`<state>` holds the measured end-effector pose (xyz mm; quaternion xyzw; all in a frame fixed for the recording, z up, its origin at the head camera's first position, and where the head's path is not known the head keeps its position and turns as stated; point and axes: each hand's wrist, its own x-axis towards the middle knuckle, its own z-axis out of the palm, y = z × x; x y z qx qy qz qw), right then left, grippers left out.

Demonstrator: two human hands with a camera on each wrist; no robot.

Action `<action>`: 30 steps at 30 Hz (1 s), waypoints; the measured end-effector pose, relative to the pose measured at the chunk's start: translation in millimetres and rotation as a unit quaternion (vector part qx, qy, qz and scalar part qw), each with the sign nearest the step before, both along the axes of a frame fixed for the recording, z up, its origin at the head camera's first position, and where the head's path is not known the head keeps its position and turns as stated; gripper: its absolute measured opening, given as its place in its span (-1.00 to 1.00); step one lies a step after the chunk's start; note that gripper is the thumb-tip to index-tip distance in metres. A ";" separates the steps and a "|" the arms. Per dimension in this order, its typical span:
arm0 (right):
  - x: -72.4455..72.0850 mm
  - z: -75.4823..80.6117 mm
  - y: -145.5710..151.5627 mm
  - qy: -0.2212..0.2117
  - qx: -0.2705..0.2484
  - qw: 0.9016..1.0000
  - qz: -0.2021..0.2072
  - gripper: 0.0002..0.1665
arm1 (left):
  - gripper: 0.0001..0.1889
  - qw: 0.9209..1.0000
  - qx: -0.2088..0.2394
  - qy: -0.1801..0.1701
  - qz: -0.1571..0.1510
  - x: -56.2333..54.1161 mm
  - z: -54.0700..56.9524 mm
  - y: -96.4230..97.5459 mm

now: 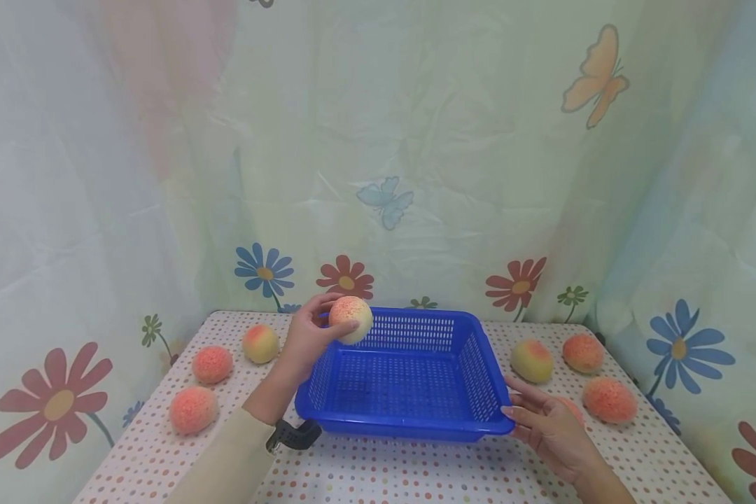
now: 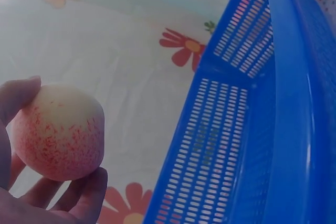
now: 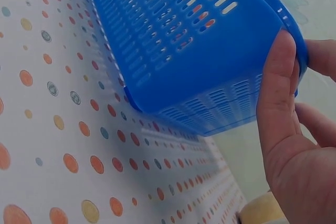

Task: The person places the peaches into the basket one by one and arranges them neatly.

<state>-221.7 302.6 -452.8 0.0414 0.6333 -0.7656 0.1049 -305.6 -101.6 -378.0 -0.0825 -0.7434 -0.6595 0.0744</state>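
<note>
Left hand point(image 1: 311, 332) is holding a pale, red-speckled peach point(image 1: 350, 320), thumb on one side and fingers curling round the other; from the head it is showing against the far left corner of a blue basket point(image 1: 403, 424), and the left wrist view is showing a gap between fruit and basket wall. Right hand point(image 1: 544, 427) is gripping the basket's rim near its near right corner — thumb and fingers pinching from either side. A black strap point(image 1: 297, 435) is circling the left wrist, just beyond a beige sleeve point(image 1: 233, 455). The basket, slotted along its walls, is standing between two groups of peaches. Left of it three are lying: a yellow one with a red patch point(image 1: 260, 344), a small red one point(image 1: 212, 365) and a nearer red one point(image 1: 193, 410). To the right, a yellowish one point(image 1: 532, 360), a far red one point(image 1: 582, 353) and a nearer red one point(image 1: 610, 400) are resting, with another point(image 1: 572, 407) partly hiding behind the right hand. A dotted cloth point(image 1: 378, 476) is covering the table; behind, a pale curtain point(image 1: 290, 140) is carrying printed flowers and butterflies.
</note>
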 end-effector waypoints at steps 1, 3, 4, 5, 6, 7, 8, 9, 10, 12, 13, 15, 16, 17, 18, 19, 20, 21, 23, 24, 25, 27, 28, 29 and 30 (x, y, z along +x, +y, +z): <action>-0.1 -0.1 -0.1 -0.001 0.000 1.000 0.000 -0.43 | -0.35 1.000 0.002 -0.002 -0.006 -2.0 0.1 1.2; -0.1 -0.1 -0.3 -0.002 -0.001 1.000 0.000 -0.43 | -0.38 1.000 0.006 -0.004 -0.023 -5.6 1.0 3.4; -0.2 -0.1 -0.4 -0.002 -0.002 1.000 0.000 -0.43 | -0.39 1.000 0.006 -0.004 -0.030 -7.4 1.5 4.6; -0.1 -0.1 -0.5 -0.002 -0.004 1.000 0.000 -0.44 | -0.40 0.999 0.005 -0.007 -0.036 -8.9 2.1 5.7; -0.1 0.1 -0.6 -0.003 -0.005 1.000 0.000 -0.44 | -0.41 0.999 0.003 -0.007 -0.041 -9.9 2.8 7.0; 0.0 0.2 -0.7 -0.004 -0.006 1.000 -0.001 -0.44 | -0.41 0.999 0.001 -0.008 -0.046 -11.1 3.5 8.4; 0.0 0.5 -0.9 -0.005 -0.007 1.000 -0.002 -0.44 | -0.41 0.999 -0.002 -0.009 -0.050 -12.6 4.0 9.8; 0.0 0.7 -1.0 -0.006 -0.006 1.000 -0.004 -0.44 | -0.41 0.998 -0.004 -0.008 -0.055 -13.7 4.6 11.4; -0.1 1.0 -1.2 -0.007 -0.005 1.000 -0.005 -0.42 | -0.41 0.998 -0.007 -0.007 -0.060 -15.0 4.9 13.2; -0.5 1.5 -1.6 -0.010 -0.002 1.000 -0.009 -0.38 | -0.42 0.997 -0.008 -0.004 -0.072 -18.1 5.0 16.7; -0.7 1.6 -1.9 -0.012 0.000 1.000 -0.010 -0.36 | -0.42 0.997 -0.010 -0.004 -0.078 -19.9 4.8 18.5; -1.4 1.4 -2.2 -0.014 0.004 1.000 -0.012 -0.31 | -0.42 0.996 -0.014 -0.001 -0.091 -23.5 4.4 22.1; -1.7 1.3 -2.2 -0.015 0.005 1.000 -0.013 -0.29 | -0.42 0.995 -0.016 -0.001 -0.097 -25.3 4.1 24.1; -1.9 1.0 -2.1 -0.016 0.006 1.000 -0.014 -0.29 | -0.42 0.995 -0.016 0.000 -0.103 -27.2 3.8 26.1; -2.0 0.8 -2.0 -0.016 0.006 1.000 -0.014 -0.30 | -0.42 0.994 -0.016 0.000 -0.108 -29.3 3.7 28.2; -2.1 0.6 -1.9 -0.016 0.005 1.000 -0.014 -0.31 | -0.42 0.993 -0.017 0.000 -0.113 -31.1 3.9 30.2; -2.0 0.4 -1.8 -0.016 0.004 1.000 -0.014 -0.33 | -0.42 0.993 -0.018 0.000 -0.119 -33.2 3.9 32.2; -1.9 0.4 -1.6 -0.014 0.003 1.000 -0.013 -0.35 | -0.42 0.992 -0.019 0.000 -0.126 -35.1 4.0 34.1; -1.4 0.4 -1.4 -0.012 0.001 1.000 -0.011 -0.39 | -0.42 0.990 -0.024 -0.003 -0.137 -38.7 4.2 37.8; -1.2 0.6 -1.2 -0.010 -0.001 1.000 -0.009 -0.41 | -0.43 0.989 -0.028 -0.002 -0.143 -40.8 4.0 39.6; -0.9 0.7 -1.2 -0.009 -0.002 1.000 -0.008 -0.42 | -0.44 0.988 -0.033 -0.002 -0.148 -42.8 3.6 41.1; -0.5 0.9 -1.0 -0.007 -0.004 1.000 -0.005 -0.44 | -0.45 0.987 -0.042 -0.002 -0.155 -46.6 2.0 44.0; -0.3 1.0 -0.9 -0.006 -0.005 1.000 -0.005 -0.45 | -0.45 0.986 -0.044 -0.003 -0.158 -48.6 0.8 45.4; -0.2 1.0 -0.9 -0.006 -0.005 1.000 -0.005 -0.46 | -0.45 0.986 -0.047 -0.003 -0.161 -50.8 -0.7 46.7; -0.2 1.0 -0.9 -0.006 -0.005 1.000 -0.005 -0.46 | -0.45 0.985 -0.049 -0.002 -0.164 -52.9 -2.2 47.9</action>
